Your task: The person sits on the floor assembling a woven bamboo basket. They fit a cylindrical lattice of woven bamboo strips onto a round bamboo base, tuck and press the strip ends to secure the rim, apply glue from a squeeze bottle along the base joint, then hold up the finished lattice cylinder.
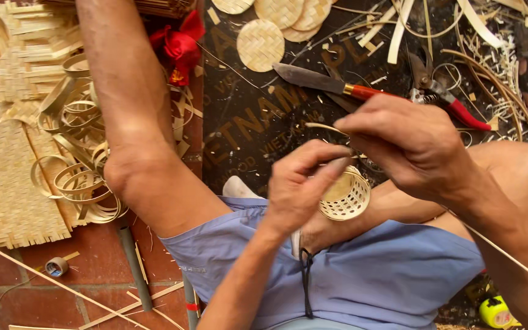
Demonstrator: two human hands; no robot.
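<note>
The left hand [300,186] curls closed around a small round woven basket [344,195], fingers pressed on its rim; the basket sits over the person's lap, above the blue shorts [362,269]. Its wall is an open lattice of pale cane and its base a tight flat weave. The right hand [407,143] is pinched shut on a thin pale cane strip [326,127], which curves out to the left just above the basket.

Everything rests on the floor. Beyond the hands lies a dark printed board [245,116] with a knife [331,82] on it, grey blade and red handle, and red-handled shears [444,95] just to its right. At the board's far edge lie flat round woven discs [261,44], overlapping. Loose slivers and shavings [508,55] litter the far right corner. On the left, coiled bamboo bands [77,177] lie on a flat woven mat [1,183], with a red cloth [181,46] near the far edge. A small roll of tape [56,266] sits on the red floor tiles [93,256] at the near left.
</note>
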